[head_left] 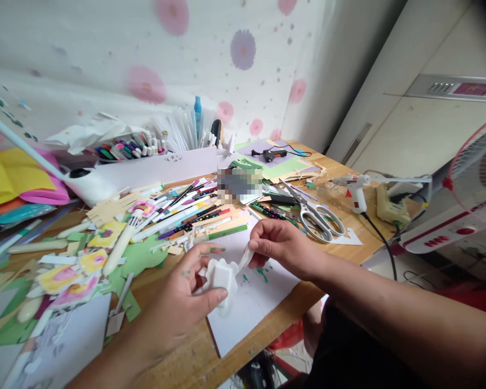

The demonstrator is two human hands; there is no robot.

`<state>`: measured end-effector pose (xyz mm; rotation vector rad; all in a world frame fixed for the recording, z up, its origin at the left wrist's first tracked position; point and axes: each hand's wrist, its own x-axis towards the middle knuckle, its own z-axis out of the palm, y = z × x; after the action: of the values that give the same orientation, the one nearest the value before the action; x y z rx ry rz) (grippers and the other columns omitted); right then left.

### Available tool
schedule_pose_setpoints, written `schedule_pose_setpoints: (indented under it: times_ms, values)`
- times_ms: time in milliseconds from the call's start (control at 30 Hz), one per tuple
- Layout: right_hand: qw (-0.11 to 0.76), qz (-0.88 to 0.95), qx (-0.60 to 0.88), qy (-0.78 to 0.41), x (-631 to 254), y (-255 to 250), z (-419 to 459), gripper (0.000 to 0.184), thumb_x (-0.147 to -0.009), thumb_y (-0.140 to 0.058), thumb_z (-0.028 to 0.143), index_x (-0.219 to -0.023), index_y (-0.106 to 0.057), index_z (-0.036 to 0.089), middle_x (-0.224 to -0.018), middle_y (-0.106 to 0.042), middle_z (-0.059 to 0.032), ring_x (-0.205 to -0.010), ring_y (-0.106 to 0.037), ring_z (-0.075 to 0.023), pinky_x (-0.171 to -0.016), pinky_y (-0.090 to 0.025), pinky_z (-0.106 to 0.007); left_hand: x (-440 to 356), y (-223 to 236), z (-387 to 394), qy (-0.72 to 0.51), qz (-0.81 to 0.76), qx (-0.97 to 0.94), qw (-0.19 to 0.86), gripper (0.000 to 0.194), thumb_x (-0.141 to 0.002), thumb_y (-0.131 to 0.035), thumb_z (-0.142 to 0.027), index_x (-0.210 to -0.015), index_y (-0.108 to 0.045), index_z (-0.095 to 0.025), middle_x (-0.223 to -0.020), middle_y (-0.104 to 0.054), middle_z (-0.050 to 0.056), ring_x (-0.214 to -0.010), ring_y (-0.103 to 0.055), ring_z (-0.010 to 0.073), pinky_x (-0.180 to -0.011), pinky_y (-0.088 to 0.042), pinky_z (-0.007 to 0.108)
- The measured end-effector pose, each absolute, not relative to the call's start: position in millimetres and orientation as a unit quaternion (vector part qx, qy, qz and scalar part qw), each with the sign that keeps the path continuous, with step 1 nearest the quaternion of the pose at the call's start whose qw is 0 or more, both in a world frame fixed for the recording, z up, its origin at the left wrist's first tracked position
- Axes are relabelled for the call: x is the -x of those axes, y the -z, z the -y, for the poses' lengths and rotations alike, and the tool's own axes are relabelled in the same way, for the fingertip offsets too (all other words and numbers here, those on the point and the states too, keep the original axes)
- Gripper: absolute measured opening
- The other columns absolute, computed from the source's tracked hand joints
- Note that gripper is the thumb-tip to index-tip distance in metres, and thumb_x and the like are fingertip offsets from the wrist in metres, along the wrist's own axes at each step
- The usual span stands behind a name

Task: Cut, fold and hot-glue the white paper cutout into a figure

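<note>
My left hand [186,289] is closed around a white scallop-edged cutout [222,282] with a raised, squarish white patch in its middle. Just to the right, my right hand [277,243] pinches a thin white strip [245,258] between thumb and fingers; its lower end meets the cutout's edge, and whether the two are joined I cannot tell. Green marks show on my left fingers. Beneath both hands lies a white sheet [259,313] with green smudges, on the wooden table's front edge.
Scissors [318,213] lie beyond my right hand. A white glue gun [356,192] stands at the right with its cable, near a power strip [392,205]. Pens [186,216] and painted paper flowers [74,270] crowd the left and middle. A fan [470,178] is at far right.
</note>
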<state>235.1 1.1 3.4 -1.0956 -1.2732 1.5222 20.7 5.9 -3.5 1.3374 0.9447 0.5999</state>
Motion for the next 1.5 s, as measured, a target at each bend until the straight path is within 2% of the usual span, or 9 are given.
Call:
schedule_pose_setpoints:
  times_ms: [67, 233, 500, 633, 800, 1033, 1233, 1400, 1500]
  values:
    - [0.443, 0.510, 0.432, -0.597, -229, -7, 2, 0.043, -0.068, -0.073, 0.053, -0.071, -0.053, 0.016, -0.054, -0.063, 0.0032, -0.050, -0.060, -0.0077, -0.050, -0.047, -0.019, -22, 1, -5, -0.256, -0.391, -0.559, 0.685, 0.037, -0.071, -0.068, -0.019, -0.104, -0.053, -0.026, -0.087, -0.064, -0.001, -0.081, -0.060, 0.0175, -0.069, -0.045, 0.026]
    - [0.466, 0.514, 0.415, -0.589, -221, -10, 7, 0.039, -0.072, -0.071, 0.051, -0.072, -0.052, 0.017, -0.057, -0.065, 0.0024, -0.053, -0.062, -0.0086, -0.051, -0.049, -0.020, -22, 4, -1, -0.279, -0.385, -0.501, 0.723, 0.020, -0.073, -0.070, -0.023, -0.086, -0.055, -0.022, -0.068, -0.055, -0.005, -0.061, -0.049, 0.0109, -0.057, -0.039, 0.022]
    - [0.462, 0.514, 0.375, -0.618, -215, -7, 9, 0.035, -0.076, -0.070, 0.046, -0.074, -0.051, 0.017, -0.062, -0.066, 0.0017, -0.056, -0.063, -0.0092, -0.052, -0.049, -0.020, -23, 2, 4, -0.295, -0.360, -0.470, 0.750, 0.022, -0.076, -0.067, -0.023, -0.096, -0.058, -0.022, -0.077, -0.061, -0.001, -0.074, -0.055, 0.0148, -0.067, -0.042, 0.026]
    - [0.464, 0.546, 0.370, -0.592, -216, -6, 9, 0.032, -0.079, -0.068, 0.043, -0.074, -0.051, 0.017, -0.065, -0.065, 0.0007, -0.059, -0.062, -0.0088, -0.055, -0.048, -0.020, -21, 2, 4, -0.304, -0.364, -0.446, 0.759, 0.027, -0.074, -0.069, -0.024, -0.100, -0.061, -0.021, -0.077, -0.066, 0.001, -0.071, -0.056, 0.0145, -0.062, -0.042, 0.024]
    - [0.464, 0.578, 0.356, -0.569, -221, -4, 8, 0.028, -0.082, -0.066, 0.040, -0.075, -0.053, 0.016, -0.066, -0.064, 0.0007, -0.059, -0.059, -0.0079, -0.056, -0.045, -0.021, -19, 3, 3, -0.319, -0.356, -0.408, 0.778, 0.026, -0.072, -0.072, -0.023, -0.096, -0.064, -0.020, -0.073, -0.065, 0.000, -0.066, -0.055, 0.0130, -0.060, -0.041, 0.023]
    - [0.465, 0.579, 0.345, -0.574, -219, -3, 10, 0.025, -0.082, -0.068, 0.037, -0.077, -0.056, 0.015, -0.070, -0.064, 0.0001, -0.065, -0.061, -0.0086, -0.063, -0.048, -0.022, -17, 3, 2, -0.323, -0.353, -0.406, 0.779, 0.013, -0.074, -0.068, -0.022, -0.085, -0.062, -0.021, -0.067, -0.061, -0.003, -0.060, -0.050, 0.0103, -0.057, -0.038, 0.022]
    - [0.470, 0.582, 0.361, -0.557, -219, -2, 8, 0.026, -0.079, -0.070, 0.037, -0.075, -0.057, 0.015, -0.068, -0.063, 0.0006, -0.062, -0.059, -0.0084, -0.060, -0.047, -0.022, -14, 4, 2, -0.310, -0.364, -0.423, 0.770, 0.018, -0.074, -0.068, -0.024, -0.090, -0.060, -0.023, -0.069, -0.058, -0.003, -0.062, -0.050, 0.0111, -0.057, -0.037, 0.022]
    - [0.494, 0.617, 0.340, -0.510, -221, 0, 7, 0.017, -0.082, -0.067, 0.029, -0.075, -0.059, 0.016, -0.071, -0.063, -0.0009, -0.063, -0.056, -0.0086, -0.057, -0.045, -0.021, -13, 3, 2, -0.306, -0.339, -0.414, 0.787, 0.036, -0.073, -0.070, -0.025, -0.107, -0.059, -0.025, -0.085, -0.063, 0.000, -0.077, -0.055, 0.0152, -0.067, -0.041, 0.025]
    - [0.494, 0.626, 0.339, -0.499, -221, -2, 9, 0.013, -0.082, -0.065, 0.025, -0.075, -0.058, 0.016, -0.074, -0.065, -0.0025, -0.063, -0.057, -0.0094, -0.057, -0.045, -0.022, -13, 4, 1, -0.309, -0.329, -0.414, 0.791, 0.036, -0.073, -0.071, -0.024, -0.107, -0.061, -0.023, -0.088, -0.064, 0.002, -0.079, -0.055, 0.0148, -0.069, -0.042, 0.025]
